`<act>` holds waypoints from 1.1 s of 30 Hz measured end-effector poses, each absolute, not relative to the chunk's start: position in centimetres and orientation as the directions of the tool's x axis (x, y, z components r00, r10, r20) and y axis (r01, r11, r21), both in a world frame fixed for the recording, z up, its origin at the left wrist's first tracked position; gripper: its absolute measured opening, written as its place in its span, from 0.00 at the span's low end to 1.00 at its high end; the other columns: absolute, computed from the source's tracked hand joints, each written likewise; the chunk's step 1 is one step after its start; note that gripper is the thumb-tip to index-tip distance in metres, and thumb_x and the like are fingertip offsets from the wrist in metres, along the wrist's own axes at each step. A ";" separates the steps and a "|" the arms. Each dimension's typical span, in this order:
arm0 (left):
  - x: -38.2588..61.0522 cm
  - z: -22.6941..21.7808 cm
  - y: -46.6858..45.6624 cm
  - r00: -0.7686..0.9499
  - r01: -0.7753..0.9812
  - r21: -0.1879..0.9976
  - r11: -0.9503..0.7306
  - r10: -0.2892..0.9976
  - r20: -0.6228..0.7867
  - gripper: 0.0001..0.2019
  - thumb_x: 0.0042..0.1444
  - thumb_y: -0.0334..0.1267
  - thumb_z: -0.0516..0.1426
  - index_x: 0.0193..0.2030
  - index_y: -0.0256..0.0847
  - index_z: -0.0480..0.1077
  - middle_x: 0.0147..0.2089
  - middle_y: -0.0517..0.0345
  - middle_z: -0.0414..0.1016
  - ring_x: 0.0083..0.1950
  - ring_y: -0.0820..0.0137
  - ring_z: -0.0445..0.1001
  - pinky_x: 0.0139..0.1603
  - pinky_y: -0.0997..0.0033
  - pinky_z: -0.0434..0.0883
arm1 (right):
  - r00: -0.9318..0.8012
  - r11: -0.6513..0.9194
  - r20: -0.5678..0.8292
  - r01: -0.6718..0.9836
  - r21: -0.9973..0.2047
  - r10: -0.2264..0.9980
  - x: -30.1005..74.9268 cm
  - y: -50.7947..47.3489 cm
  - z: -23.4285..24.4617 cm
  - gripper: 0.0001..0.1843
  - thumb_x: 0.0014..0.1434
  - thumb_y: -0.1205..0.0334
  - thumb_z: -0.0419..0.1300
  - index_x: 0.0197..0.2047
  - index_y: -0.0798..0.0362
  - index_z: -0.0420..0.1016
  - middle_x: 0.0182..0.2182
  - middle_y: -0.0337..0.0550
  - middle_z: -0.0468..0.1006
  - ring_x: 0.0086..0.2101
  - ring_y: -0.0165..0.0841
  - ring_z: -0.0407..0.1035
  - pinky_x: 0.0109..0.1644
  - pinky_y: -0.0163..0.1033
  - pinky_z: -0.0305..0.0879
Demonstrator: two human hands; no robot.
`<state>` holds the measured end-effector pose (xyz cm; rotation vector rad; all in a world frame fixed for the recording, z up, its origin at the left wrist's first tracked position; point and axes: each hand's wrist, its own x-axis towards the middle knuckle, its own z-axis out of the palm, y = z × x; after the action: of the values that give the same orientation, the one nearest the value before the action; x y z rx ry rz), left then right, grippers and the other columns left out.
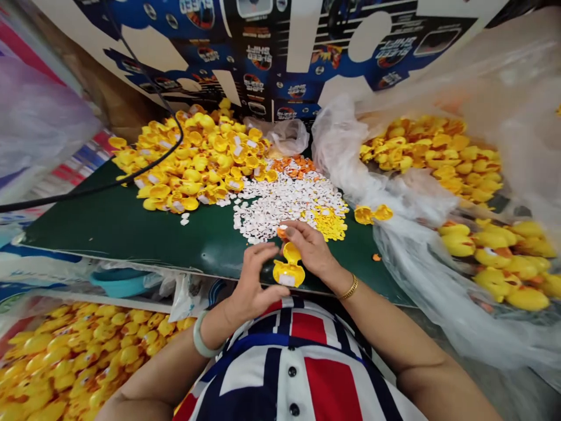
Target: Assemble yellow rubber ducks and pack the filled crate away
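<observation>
head view, remote feed. i see both bare hands low and centred, over the front edge of the green table [131,225]. the left hand [250,283] is curled nearly shut, with thumb and fingers around a yellow rubber duck [288,272]. the duck sits between the hands, just above the table edge, with a white label on its body. the right hand [310,247] is almost closed too, pinching a small orange piece [282,232] between thumb and fingertips, just above the duck. a jade bangle [201,336] circles the left wrist and a gold bracelet [349,287] the right.

on the table ahead of the hands lies a spread of small white pieces [284,204], with a patch of orange pieces [294,166] at its far end and a patch of small yellow pieces [329,225] at its right edge. left of these is a big heap of yellow duck parts [193,158], many with white labels. two yellow duck parts [370,214] lie near a clear plastic bag [394,245] on the right, and that bag holds more yellow ducks [495,263]. a mass of yellow ducks [74,362] fills the lower left, below the table edge. a black cable [131,171] crosses above the table, and a printed blue carton [280,52] stands behind.
</observation>
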<state>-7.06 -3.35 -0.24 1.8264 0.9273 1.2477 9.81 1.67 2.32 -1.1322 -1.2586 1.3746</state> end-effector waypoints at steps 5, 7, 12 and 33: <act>-5.0 0.1 -3.1 0.409 -0.355 0.880 0.316 0.899 -0.158 0.27 0.57 0.49 0.61 0.61 0.42 0.65 0.54 0.47 0.73 0.52 0.60 0.75 0.51 0.61 0.72 | -0.256 0.154 0.129 0.081 -0.985 0.958 10.2 0.2 3.2 0.19 0.63 0.46 0.58 0.52 0.48 0.75 0.41 0.42 0.79 0.39 0.33 0.74 0.44 0.40 0.73; -4.5 0.6 -2.9 0.439 -0.363 0.843 0.396 0.871 -0.220 0.26 0.54 0.46 0.64 0.58 0.40 0.67 0.49 0.49 0.77 0.44 0.64 0.78 0.45 0.66 0.73 | -0.267 0.315 0.262 0.183 -0.931 0.928 10.8 0.3 3.6 0.17 0.65 0.49 0.57 0.52 0.48 0.75 0.42 0.43 0.78 0.42 0.33 0.73 0.48 0.42 0.72; -4.7 1.6 -2.1 0.319 -0.396 0.822 0.408 0.901 -0.293 0.27 0.52 0.54 0.64 0.52 0.36 0.71 0.38 0.50 0.80 0.29 0.68 0.77 0.32 0.71 0.70 | -0.329 0.591 0.491 0.461 -0.662 0.806 14.4 0.7 4.7 0.17 0.67 0.55 0.56 0.57 0.48 0.73 0.43 0.46 0.77 0.45 0.37 0.70 0.52 0.46 0.69; -3.8 1.2 -1.7 0.285 -0.343 0.869 0.356 0.921 -0.264 0.21 0.55 0.49 0.63 0.50 0.38 0.77 0.44 0.51 0.80 0.40 0.66 0.76 0.41 0.69 0.72 | -0.519 0.611 0.327 0.620 -0.491 0.790 15.3 -1.4 3.5 0.21 0.71 0.52 0.49 0.62 0.52 0.66 0.40 0.49 0.75 0.39 0.39 0.71 0.44 0.45 0.73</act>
<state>-3.83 -1.72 1.16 0.7916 0.8944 0.9752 15.27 -1.44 3.48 -1.1099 -2.3133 0.4282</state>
